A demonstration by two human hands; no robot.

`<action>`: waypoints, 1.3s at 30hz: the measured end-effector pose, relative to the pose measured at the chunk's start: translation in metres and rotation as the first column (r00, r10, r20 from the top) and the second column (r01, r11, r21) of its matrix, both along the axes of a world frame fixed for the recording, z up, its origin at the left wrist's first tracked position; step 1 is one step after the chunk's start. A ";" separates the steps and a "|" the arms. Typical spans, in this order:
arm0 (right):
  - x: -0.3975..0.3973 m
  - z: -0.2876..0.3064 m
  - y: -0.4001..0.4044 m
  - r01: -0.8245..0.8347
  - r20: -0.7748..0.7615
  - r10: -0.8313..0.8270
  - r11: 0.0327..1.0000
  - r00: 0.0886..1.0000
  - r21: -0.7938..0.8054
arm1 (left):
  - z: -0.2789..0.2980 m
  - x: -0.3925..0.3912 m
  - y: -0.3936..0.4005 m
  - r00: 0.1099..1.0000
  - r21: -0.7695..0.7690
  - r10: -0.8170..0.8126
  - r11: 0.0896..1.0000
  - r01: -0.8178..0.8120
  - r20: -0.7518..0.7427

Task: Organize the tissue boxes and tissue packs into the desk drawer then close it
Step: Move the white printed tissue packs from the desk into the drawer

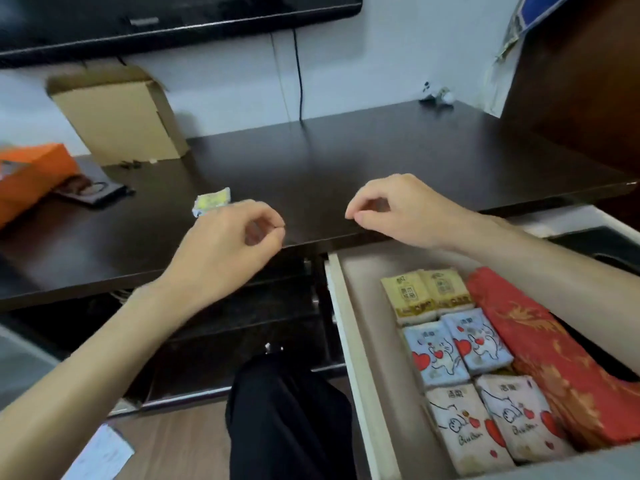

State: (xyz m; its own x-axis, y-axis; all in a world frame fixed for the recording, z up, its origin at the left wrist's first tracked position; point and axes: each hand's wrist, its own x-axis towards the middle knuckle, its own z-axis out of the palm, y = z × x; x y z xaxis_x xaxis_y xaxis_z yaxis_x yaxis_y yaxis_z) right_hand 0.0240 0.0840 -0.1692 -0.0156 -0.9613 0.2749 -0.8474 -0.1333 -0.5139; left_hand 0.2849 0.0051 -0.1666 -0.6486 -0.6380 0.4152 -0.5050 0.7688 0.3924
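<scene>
The desk drawer (337,306) stands pulled out at the lower right. Inside lie two beige tissue packs (426,294), two blue heart-print packs (457,348) and two white cat-print packs (491,422) in paired rows, with a red patterned tissue box (540,351) along their right side. A small yellow tissue pack (212,201) lies on the dark desk top (346,161). My left hand (228,244) hovers just right of and nearer than that pack, fingers curled loosely, holding nothing. My right hand (398,209) hovers over the desk's front edge above the drawer, empty, fingertips pinched loosely.
An orange box (31,174) sits at the far left beside a dark wallet-like item (93,192). An open cardboard box (117,112) leans against the wall under a monitor (173,19). Small figurines (434,95) stand at the desk's back right. My dark-trousered leg (287,420) is below the desk.
</scene>
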 end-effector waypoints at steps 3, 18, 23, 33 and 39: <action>0.027 -0.002 -0.064 0.008 0.024 -0.009 1.000 1.000 0.009 | 0.015 0.042 -0.064 0.958 -0.014 0.281 0.960 -0.281 0.049; 0.040 -0.022 -0.106 -0.001 0.092 -0.003 0.999 0.996 0.042 | -0.016 0.018 -0.132 0.955 0.101 0.106 0.985 -0.139 0.278; 0.009 -0.021 -0.069 0.023 -0.001 -0.023 0.997 1.000 0.067 | -0.021 -0.021 -0.096 0.970 0.101 -0.095 0.992 0.074 0.223; -0.024 -0.017 -0.022 -0.015 -0.108 0.013 1.000 0.994 -0.012 | -0.017 -0.070 -0.051 0.978 0.167 -0.206 0.966 0.196 0.043; -0.042 -0.015 0.048 0.002 -0.067 -0.005 0.999 0.998 -0.052 | -0.017 -0.054 0.011 0.950 0.145 -0.296 0.940 0.308 -0.099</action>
